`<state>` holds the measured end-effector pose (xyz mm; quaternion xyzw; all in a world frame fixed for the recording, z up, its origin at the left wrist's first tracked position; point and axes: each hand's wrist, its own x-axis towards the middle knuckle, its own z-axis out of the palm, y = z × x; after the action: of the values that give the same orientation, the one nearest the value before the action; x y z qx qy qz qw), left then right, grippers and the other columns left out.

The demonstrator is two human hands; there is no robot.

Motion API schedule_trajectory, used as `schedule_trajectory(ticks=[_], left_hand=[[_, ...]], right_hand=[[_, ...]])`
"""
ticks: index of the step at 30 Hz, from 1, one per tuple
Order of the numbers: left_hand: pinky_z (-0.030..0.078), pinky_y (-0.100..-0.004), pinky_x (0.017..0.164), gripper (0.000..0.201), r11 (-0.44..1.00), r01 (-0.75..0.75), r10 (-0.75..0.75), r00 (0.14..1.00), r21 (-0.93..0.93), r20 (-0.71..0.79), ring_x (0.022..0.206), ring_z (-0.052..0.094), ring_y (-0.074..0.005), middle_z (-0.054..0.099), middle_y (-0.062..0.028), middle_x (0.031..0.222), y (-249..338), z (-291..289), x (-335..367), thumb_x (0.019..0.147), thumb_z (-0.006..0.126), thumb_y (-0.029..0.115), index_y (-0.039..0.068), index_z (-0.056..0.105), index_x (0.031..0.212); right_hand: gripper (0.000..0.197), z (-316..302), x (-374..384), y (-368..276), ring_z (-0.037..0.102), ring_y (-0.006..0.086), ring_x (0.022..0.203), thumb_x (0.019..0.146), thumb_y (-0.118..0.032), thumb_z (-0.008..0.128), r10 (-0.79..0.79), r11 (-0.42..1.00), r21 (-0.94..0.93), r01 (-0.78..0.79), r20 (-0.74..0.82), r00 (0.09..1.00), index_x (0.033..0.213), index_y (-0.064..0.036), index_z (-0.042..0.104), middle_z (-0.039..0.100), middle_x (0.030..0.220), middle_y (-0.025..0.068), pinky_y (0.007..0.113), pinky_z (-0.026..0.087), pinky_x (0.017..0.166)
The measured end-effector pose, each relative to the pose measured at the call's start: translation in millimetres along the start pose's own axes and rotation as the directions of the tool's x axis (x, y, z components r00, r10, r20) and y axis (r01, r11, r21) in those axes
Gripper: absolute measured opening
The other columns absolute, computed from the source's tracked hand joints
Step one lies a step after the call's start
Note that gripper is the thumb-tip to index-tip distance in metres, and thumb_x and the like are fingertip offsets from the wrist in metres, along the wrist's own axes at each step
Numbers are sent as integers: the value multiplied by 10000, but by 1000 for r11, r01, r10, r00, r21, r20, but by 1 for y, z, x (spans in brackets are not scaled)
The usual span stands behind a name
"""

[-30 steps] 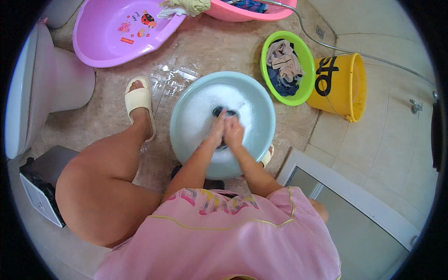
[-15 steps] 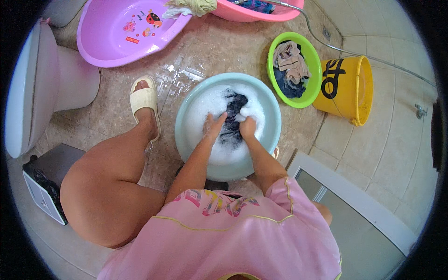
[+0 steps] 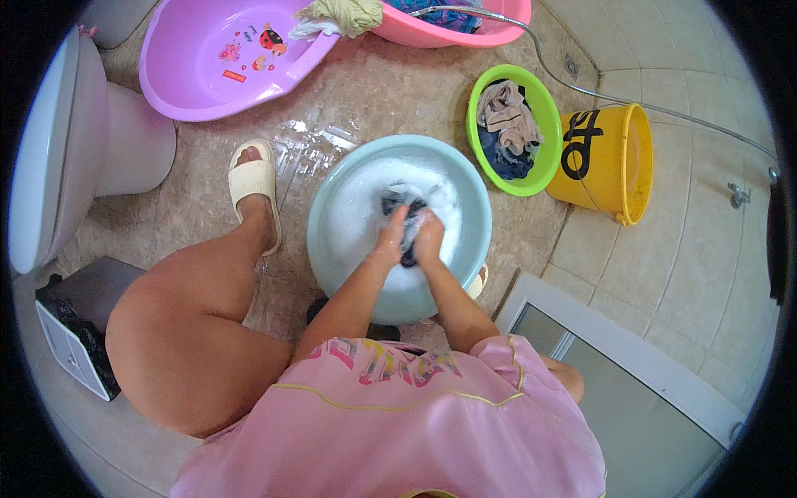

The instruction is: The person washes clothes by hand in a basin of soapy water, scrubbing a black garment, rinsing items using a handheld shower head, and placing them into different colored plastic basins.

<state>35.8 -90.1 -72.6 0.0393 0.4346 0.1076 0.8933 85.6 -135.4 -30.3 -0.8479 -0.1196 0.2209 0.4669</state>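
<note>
The left hand [image 3: 393, 236] and the right hand [image 3: 428, 236] are close together, their fingers bent inward around a wet dark cloth [image 3: 415, 205], which is pressed between them; the fingertips are partly hidden. This cloth is near the middle of a pale blue basin [image 3: 466, 261], within white foam [image 3: 355, 207]. From the basin, a green tub [image 3: 545, 137] with clothes [image 3: 509, 124] stands toward two o'clock, touching a yellow bucket [image 3: 613, 166]. A purple tub [image 3: 195, 62] lies between ten and eleven o'clock.
</note>
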Motion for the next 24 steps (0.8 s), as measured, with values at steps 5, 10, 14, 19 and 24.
schedule_trajectory(ticks=[5, 10, 14, 19, 24], left_hand=[[466, -350, 698, 402, 941, 234, -152, 937, -243, 315, 747, 562, -221, 600, -85, 842, 16, -29, -2, 770, 516, 447, 68, 578, 889], [380, -299, 807, 505, 826, -374, 365, 925, 422, 104, 889, 492, -176, 531, -80, 987, 31, 54, -31, 753, 579, 387, 9, 487, 1075], [306, -356, 924, 633, 242, -470, 425, 838, 849, 344, 1055, 431, -323, 426, -204, 1170, -5, 0, -17, 770, 566, 223, -1, 242, 1265], [355, -396, 884, 448, -41, -371, -138, 922, 928, 362, 1020, 474, -334, 469, -213, 1139, -16, -20, -7, 765, 506, 225, 60, 432, 1175], [411, -364, 801, 310, 389, -130, 531, 841, 912, -107, 900, 537, -282, 572, -108, 996, 27, -27, 17, 797, 452, 292, 134, 548, 1046]], right_hand=[[252, 14, -53, -28, 532, 320, 526, 797, -243, 483, -452, 851, -106, 515, 353, 819, 720, -22, 578, 559, 615, 164, 397, 416, 490], [369, -30, 34, 57, 523, 210, 556, 817, -302, 455, 246, 937, -270, -220, 67, 967, 664, 21, 545, 564, 610, 148, 345, 409, 565], [384, -28, 65, 29, 514, 222, 763, 790, -334, 495, 454, 870, 118, -479, 189, 871, 862, 39, 555, 573, 844, 160, 371, 385, 678], [349, -4, 43, 39, 400, 432, 1004, 677, -124, 558, -182, 570, -557, 604, 632, 754, 995, 3, 491, 415, 1080, 273, 429, 317, 889], [378, -8, 66, 65, 449, 424, 964, 675, -66, 514, -11, 769, -621, 151, 223, 975, 1038, 35, 489, 426, 1093, 304, 408, 379, 835]])
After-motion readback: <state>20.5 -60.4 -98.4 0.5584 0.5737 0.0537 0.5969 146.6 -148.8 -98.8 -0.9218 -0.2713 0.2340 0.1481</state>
